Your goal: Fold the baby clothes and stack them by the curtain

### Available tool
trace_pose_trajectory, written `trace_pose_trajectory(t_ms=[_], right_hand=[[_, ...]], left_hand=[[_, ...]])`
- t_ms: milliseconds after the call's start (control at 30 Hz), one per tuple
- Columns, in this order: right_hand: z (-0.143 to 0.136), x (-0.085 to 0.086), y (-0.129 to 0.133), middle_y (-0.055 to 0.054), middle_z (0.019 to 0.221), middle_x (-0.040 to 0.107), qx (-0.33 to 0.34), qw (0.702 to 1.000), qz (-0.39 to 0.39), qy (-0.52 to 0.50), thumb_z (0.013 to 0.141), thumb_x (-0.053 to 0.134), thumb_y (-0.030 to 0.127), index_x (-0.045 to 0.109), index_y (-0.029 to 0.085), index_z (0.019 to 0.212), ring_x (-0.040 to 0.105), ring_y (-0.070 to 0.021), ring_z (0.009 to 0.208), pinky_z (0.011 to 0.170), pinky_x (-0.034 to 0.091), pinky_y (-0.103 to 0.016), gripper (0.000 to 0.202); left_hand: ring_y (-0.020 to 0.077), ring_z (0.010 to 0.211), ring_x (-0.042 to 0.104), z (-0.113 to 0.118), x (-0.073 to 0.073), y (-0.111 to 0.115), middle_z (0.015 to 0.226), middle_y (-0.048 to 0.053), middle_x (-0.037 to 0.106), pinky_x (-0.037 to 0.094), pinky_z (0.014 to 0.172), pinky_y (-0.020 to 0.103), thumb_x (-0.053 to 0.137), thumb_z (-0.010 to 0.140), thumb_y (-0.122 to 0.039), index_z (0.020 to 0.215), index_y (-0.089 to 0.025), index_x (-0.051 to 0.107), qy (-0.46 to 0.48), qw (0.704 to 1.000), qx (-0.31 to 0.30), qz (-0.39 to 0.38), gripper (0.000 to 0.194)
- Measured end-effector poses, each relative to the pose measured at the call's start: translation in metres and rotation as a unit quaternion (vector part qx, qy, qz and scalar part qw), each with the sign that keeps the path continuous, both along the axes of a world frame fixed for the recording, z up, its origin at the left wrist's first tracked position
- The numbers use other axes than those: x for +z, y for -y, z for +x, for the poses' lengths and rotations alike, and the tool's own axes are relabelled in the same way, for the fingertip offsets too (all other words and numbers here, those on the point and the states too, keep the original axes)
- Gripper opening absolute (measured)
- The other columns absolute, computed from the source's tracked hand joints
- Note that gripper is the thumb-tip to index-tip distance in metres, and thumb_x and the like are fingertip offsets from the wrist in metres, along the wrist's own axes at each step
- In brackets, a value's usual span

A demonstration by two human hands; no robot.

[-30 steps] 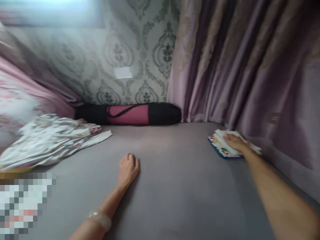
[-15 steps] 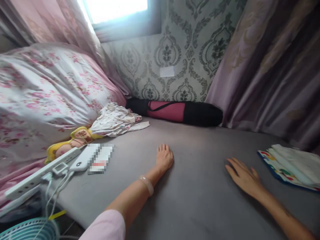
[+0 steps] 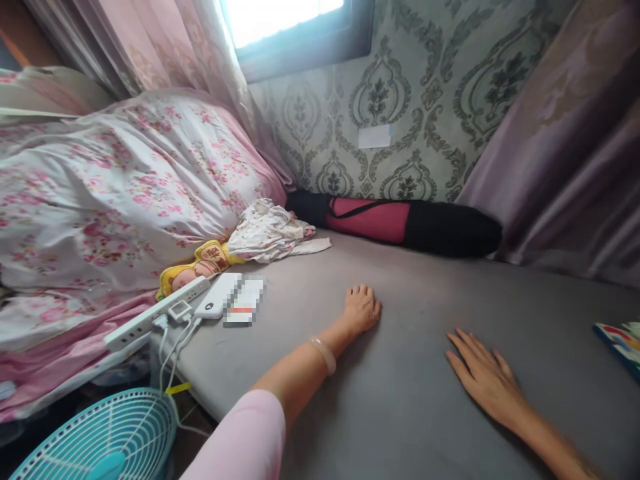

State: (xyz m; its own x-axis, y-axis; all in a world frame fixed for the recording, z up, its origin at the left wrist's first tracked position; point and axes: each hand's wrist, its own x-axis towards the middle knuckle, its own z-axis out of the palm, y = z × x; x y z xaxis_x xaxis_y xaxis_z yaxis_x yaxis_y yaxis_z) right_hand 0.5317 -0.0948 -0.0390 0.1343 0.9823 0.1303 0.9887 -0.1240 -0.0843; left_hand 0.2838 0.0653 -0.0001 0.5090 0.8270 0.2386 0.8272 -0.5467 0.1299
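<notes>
My left hand (image 3: 363, 308) rests palm down on the grey mattress-like surface (image 3: 420, 413), its short-looking fingers pointing away from me and nothing seen in it. A pale bangle (image 3: 324, 355) circles that wrist. To the right, my right hand (image 3: 485, 377) lies over the same surface with fingers stretched and spread, holding nothing. Nearest to it on the right is a colourful folded cloth (image 3: 620, 343), cut off by the frame edge. Beyond my left hand lies a crumpled white patterned cloth (image 3: 270, 230).
A black and pink long bag (image 3: 370, 220) lies along the wall. At left are a power strip (image 3: 155, 317), a white power bank (image 3: 220, 297), a blurred-out flat item (image 3: 245, 301), a yellow cushion (image 3: 187, 273) and floral bedding (image 3: 125, 173). A blue fan (image 3: 110, 433) stands below the edge.
The view has turned left, so the scene has shifted right and more of the fan shows. My right hand has moved left, away from the folded cloth. My left hand stays on the surface.
</notes>
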Motion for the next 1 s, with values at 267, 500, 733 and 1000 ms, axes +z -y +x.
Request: trace_pose_trajectory(t_ms=[267, 500, 733, 1000], right_hand=[[0.001, -0.007, 0.001, -0.011, 0.147, 0.045, 0.015, 0.999, 0.039, 0.027, 0.094, 0.015, 0.051, 0.049, 0.015, 0.139, 0.038, -0.0305, 0.137, 0.111, 0.028, -0.057, 0.067], [-0.001, -0.009, 0.0, -0.012, 0.145, 0.048, 0.014, 0.998, 0.066, 0.02, 0.092, 0.019, 0.051, 0.051, 0.014, 0.136, 0.041, -0.0318, 0.135, 0.11, 0.029, -0.058, 0.066], [-0.005, -0.004, 0.002, -0.012, 0.144, 0.049, 0.006, 0.998, 0.069, 0.001, 0.088, 0.022, 0.051, 0.053, 0.015, 0.135, 0.041, -0.0321, 0.134, 0.111, 0.027, -0.057, 0.066], [-0.007, -0.004, 0.001, -0.01, 0.145, 0.048, 0.0, 0.998, 0.068, 0.003, 0.091, 0.02, 0.051, 0.051, 0.016, 0.137, 0.04, -0.0309, 0.136, 0.111, 0.028, -0.056, 0.065]], left_hand=[[0.0146, 0.087, 0.063, -0.101, 0.023, -0.069, 0.096, 0.002, 0.071, 0.047, 0.081, 0.022, 0.054, 0.086, -0.025, 0.097, -0.021, 0.068, 0.187, 0.977, -0.005, -0.107, 0.019], [0.0259, 0.094, 0.064, -0.234, 0.07, -0.129, 0.098, 0.014, 0.07, 0.045, 0.084, 0.034, 0.044, 0.085, -0.02, 0.095, -0.014, 0.068, 0.218, 0.937, 0.272, -0.003, 0.027], [0.036, 0.112, 0.055, -0.309, 0.098, -0.143, 0.114, 0.022, 0.062, 0.04, 0.094, 0.045, 0.051, 0.076, -0.019, 0.107, -0.009, 0.062, 0.22, 0.869, 0.437, 0.075, 0.035], [0.0381, 0.106, 0.055, -0.337, 0.088, -0.159, 0.101, 0.017, 0.064, 0.041, 0.091, 0.048, 0.06, 0.067, -0.028, 0.093, -0.013, 0.061, 0.231, 0.834, 0.501, 0.018, 0.029]])
